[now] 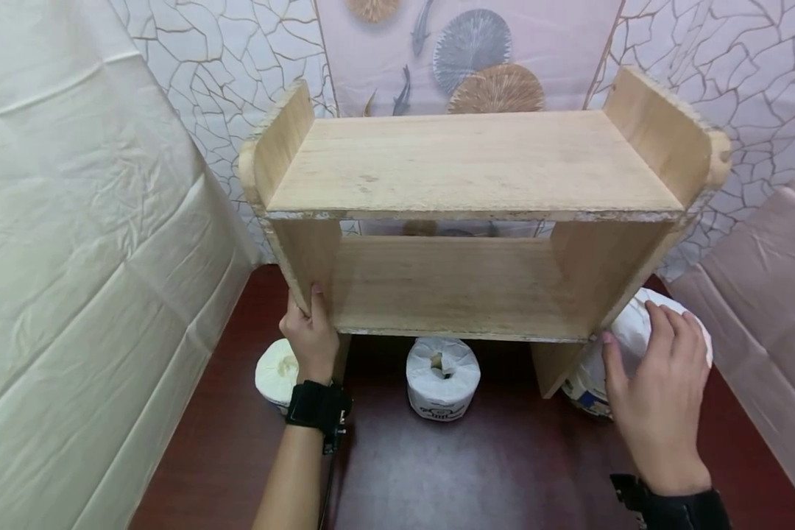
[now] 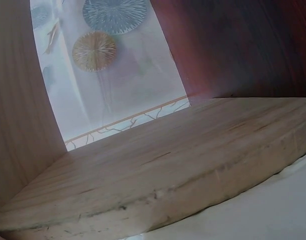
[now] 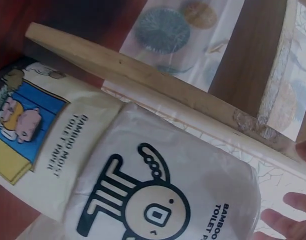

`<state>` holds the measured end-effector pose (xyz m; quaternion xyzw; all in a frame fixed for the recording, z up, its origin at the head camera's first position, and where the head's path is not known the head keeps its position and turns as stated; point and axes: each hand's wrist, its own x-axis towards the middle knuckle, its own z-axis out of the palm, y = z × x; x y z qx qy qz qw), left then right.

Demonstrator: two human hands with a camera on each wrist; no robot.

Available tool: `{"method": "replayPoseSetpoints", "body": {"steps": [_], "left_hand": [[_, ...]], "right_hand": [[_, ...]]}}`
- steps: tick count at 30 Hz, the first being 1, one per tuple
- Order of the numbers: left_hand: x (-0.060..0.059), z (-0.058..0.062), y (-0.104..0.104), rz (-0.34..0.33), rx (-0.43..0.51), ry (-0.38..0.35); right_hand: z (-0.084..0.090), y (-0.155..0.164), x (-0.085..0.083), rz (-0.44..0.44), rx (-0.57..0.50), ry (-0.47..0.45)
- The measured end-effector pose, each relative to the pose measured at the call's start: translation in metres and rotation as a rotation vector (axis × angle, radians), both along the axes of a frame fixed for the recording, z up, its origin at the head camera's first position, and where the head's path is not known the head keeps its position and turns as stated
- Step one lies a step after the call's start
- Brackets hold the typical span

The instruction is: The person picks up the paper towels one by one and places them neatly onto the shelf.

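Observation:
A pale wooden two-tier shelf (image 1: 437,287) stands over the dark table. My left hand (image 1: 310,338) grips the edge of its left side panel, thumb on the inner face; that panel (image 2: 183,165) fills the lower left wrist view. At the right, my right hand (image 1: 665,397) is at the top of a toilet paper stack, fingers spread and slightly bent; contact cannot be told. The right wrist view shows two wrapped packs, the upper toilet paper roll (image 3: 168,185) and the lower toilet paper roll (image 3: 48,130), beside the shelf's side panel (image 3: 143,75).
One wrapped toilet paper roll (image 1: 442,383) stands under the middle of the shelf. Another roll (image 1: 277,372) is left of the shelf, partly behind my left wrist. Pale cloth (image 1: 93,280) hangs at the left, and a patterned backdrop (image 1: 225,81) lies behind.

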<state>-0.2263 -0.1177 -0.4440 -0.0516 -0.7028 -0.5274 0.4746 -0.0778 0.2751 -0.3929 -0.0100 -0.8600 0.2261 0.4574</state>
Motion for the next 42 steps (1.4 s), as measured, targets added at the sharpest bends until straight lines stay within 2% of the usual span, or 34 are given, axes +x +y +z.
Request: {"method": "replayPoseSetpoints", "body": {"steps": [6,10,19,27,37,42], "left_hand": [[-0.001,0.000,-0.001,0.010,-0.022,-0.002],[-0.001,0.000,-0.001,0.005,-0.028,-0.004],[-0.002,0.001,-0.002,0.002,-0.021,0.018],[-0.005,0.001,-0.004,0.013,-0.017,0.011],[-0.004,-0.002,-0.004,0.006,-0.002,0.010],[-0.001,-0.004,-0.001,-0.003,-0.009,0.006]], "right_hand": [[0.004,0.002,-0.007,-0.014,0.050,-0.126],[0.004,0.003,-0.011,-0.028,0.101,-0.176],[0.005,0.011,-0.020,-0.086,0.222,-0.178],[0.005,0.013,-0.030,-0.109,0.225,-0.209],[0.001,0.009,-0.031,-0.181,0.158,-0.286],[0.000,0.009,-0.027,-0.203,0.136,-0.291]]}}
